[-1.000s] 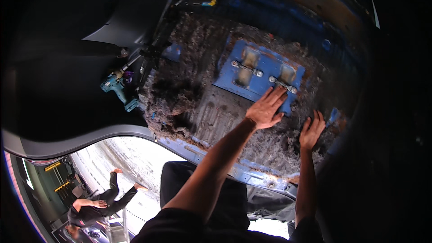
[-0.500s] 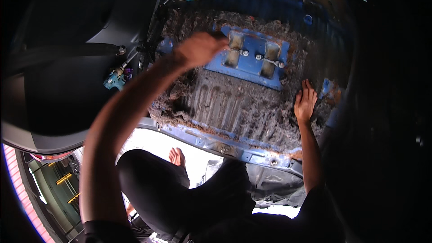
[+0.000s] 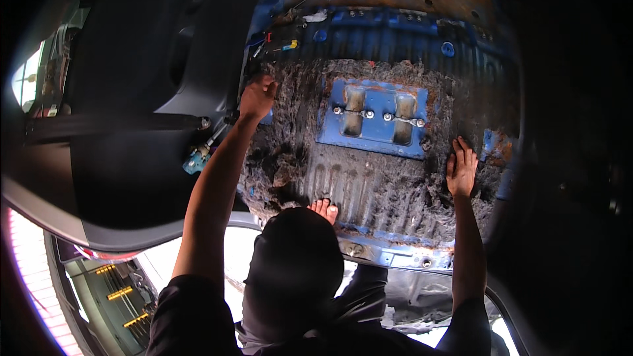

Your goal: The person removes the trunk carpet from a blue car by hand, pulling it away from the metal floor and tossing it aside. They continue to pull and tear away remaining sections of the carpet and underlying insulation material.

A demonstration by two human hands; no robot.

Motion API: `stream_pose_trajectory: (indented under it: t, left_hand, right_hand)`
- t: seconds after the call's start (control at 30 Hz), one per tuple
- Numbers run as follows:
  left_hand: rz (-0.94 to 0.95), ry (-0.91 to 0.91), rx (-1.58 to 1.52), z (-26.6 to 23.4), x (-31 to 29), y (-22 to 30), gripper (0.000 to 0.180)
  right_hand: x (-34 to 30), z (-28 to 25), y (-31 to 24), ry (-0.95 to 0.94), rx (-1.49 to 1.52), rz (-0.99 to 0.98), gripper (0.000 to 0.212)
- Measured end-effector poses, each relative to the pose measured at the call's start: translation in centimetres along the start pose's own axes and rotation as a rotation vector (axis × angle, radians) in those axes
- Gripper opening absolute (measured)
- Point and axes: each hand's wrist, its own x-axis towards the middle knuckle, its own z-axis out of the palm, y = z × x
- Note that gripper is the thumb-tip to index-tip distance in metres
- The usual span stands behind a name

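Observation:
My left hand [image 3: 258,99] is at the left edge of the car's bare floor, beside the dark side trim. Its fingers are curled; what they hold, if anything, is hidden. My right hand [image 3: 463,170] lies flat, fingers stretched, on grey fibrous padding [image 3: 409,194] at the right side. Between the two hands sits a blue metal plate [image 3: 379,140] with two recesses, each crossed by a bolted bar. The torn padding surrounds this plate. My bare foot [image 3: 324,209] rests on the ribbed metal floor near the sill, below a bent knee in black cloth.
A teal power tool [image 3: 196,161] lies by the left trim [image 3: 125,151]. Beyond my left hand are a yellow-and-blue small item [image 3: 290,45] and a white scrap [image 3: 315,17]. The rusty blue door sill [image 3: 389,254] runs along the near edge.
My left hand has moved from beside the blue plate left to the floor's edge. My foot has come up onto the floor, and the view has shifted. My right hand stays on the padding.

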Motion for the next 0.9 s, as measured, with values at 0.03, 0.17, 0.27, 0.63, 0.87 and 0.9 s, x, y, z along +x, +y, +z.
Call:
stream_pose_trajectory:
  t: [0.03, 0.17, 0.27, 0.63, 0.87, 0.9]
  left_hand:
    - [-0.025, 0.021, 0.039, 0.9, 1.1, -1.2, 0.031]
    - [-0.102, 0.058, 0.211, 2.2, 7.1, -6.6, 0.04]
    - [-0.117, 0.048, 0.291, 2.6, 11.9, -10.6, 0.047]
    - [0.136, -0.176, 0.531, 3.3, 23.8, -18.7, 0.037]
    - [-0.021, -0.261, 0.373, -2.1, 17.8, -19.2, 0.036]
    - [-0.12, -0.298, 0.36, -3.5, 16.4, -18.3, 0.039]
  right_hand:
    - [0.0, 0.0, 0.1, -0.017, 0.017, 0.019, 0.048]
    - [0.0, -0.5, -0.2, -0.027, 0.022, 0.043, 0.048]
    - [0.3, -0.8, -0.6, -0.016, 0.015, 0.059, 0.05]
    - [0.9, -0.4, -1.7, -0.029, -0.055, 0.129, 0.062]
    - [1.2, -1.4, -2.1, -0.055, -0.01, 0.125, 0.077]
    - [1.3, -1.1, -2.0, 0.015, -0.01, 0.084, 0.073]
